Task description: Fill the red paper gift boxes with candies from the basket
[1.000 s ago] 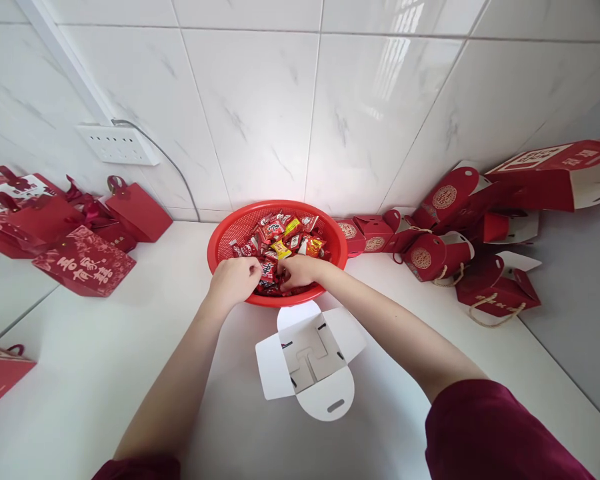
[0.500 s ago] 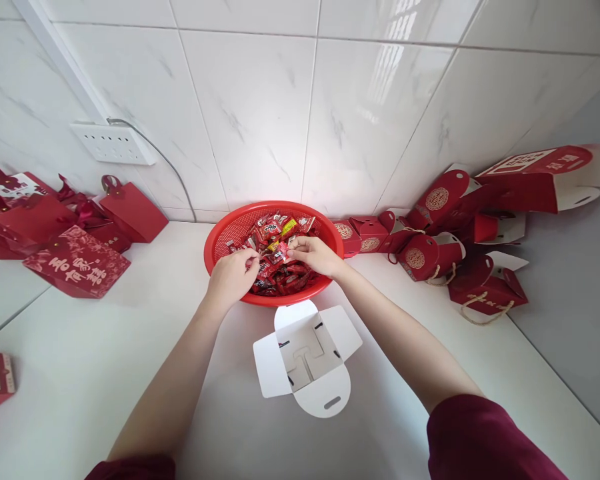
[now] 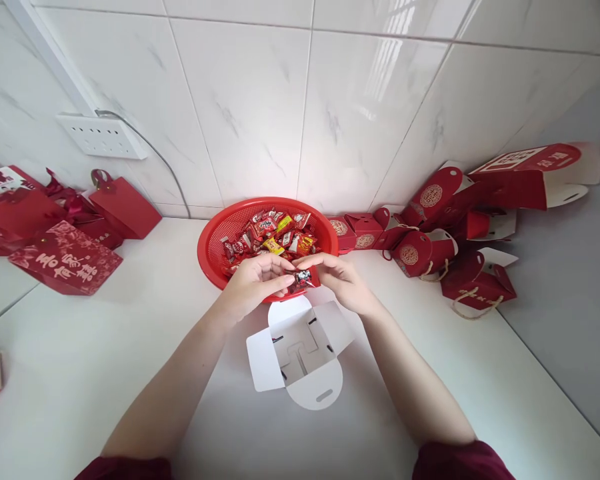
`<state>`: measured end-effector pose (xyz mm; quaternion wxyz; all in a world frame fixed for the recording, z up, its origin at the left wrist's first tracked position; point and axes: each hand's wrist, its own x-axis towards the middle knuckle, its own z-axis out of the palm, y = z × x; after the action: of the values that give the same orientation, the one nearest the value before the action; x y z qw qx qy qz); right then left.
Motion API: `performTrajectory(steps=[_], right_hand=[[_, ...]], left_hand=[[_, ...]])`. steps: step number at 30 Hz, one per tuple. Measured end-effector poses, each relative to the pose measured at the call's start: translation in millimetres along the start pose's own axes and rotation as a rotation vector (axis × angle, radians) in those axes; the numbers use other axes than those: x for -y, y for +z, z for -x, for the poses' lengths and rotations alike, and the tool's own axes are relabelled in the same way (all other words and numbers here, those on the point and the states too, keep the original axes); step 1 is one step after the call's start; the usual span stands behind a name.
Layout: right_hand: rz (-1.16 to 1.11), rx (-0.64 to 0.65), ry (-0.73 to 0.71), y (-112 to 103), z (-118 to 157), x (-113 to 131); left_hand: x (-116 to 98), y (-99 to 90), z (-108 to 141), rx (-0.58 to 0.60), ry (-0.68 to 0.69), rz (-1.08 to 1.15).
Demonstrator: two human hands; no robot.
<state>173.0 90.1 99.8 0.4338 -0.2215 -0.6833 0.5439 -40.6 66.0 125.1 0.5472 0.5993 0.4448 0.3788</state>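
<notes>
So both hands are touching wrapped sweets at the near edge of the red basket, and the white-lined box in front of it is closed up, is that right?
Not quite: the white-lined box is open, its flaps spread outward, as the head view shows. The left hand and right hand are indeed touching wrapped sweets at the red basket's near edge.

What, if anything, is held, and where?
Wrapped candy: the left hand pinches its left end; the right hand touches its right side.
</notes>
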Motion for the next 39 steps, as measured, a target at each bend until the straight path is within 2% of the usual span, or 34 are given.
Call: performTrajectory(steps=[2,4,7,9,10,14,17,20,21,23,27,30,31,33,36,39], right_hand=[[-0.104,0.091,0.126,0,3,0],[-0.074,0.125,0.151,0,5,2],[0.13,0.059,0.11,1,10,11],[0.283,0.034,0.12,2,13,22],[0.351,0.062,0.127,4,15,28],[0.541,0.354,0.167,21,24,41],[0.682,0.486,0.252,39,29,29],[0.779,0.668,0.35,51,30,11],[0.809,0.702,0.37,53,29,9],[0.858,0.663,0.351,53,23,15],[0.931,0.481,0.208,40,-10,50],[1.144,0.456,0.223,30,-52,53],[1.247,0.527,0.301,29,-68,46],[1.296,0.58,0.368,29,-100,25],[1.306,0.656,0.397,34,-140,-12],[1.322,0.683,0.405,37,-166,-40]], left_hand=[[1,1.1,0,-0.006,0.022,-0.088],[1,1.1,0,0.009,0.052,-0.159],[-1,-4.9,0,0.005,0.085,-0.244],[-3,-14.5,0,-0.051,0.085,-0.303],[-3,-20.8,-1,-0.093,0.086,-0.327],[4,-49.9,-7,-0.264,0.077,-0.393],[18,-66.4,-16,-0.433,0.13,-0.508],[33,-73.8,-25,-0.57,0.205,-0.66],[37,-74.8,-27,-0.594,0.206,-0.706],[43,-75.8,-30,-0.636,0.19,-0.773],[48,-76.6,-30,-0.687,0.166,-0.803],[48,-76.8,-29,-0.668,0.152,-0.812],[49,-76.7,-29,-0.657,0.147,-0.816],[49,-76.6,-28,-0.63,0.134,-0.825],[48,-76.4,-27,-0.579,0.1,-0.841],[47,-76.3,-25,-0.528,0.068,-0.856]])
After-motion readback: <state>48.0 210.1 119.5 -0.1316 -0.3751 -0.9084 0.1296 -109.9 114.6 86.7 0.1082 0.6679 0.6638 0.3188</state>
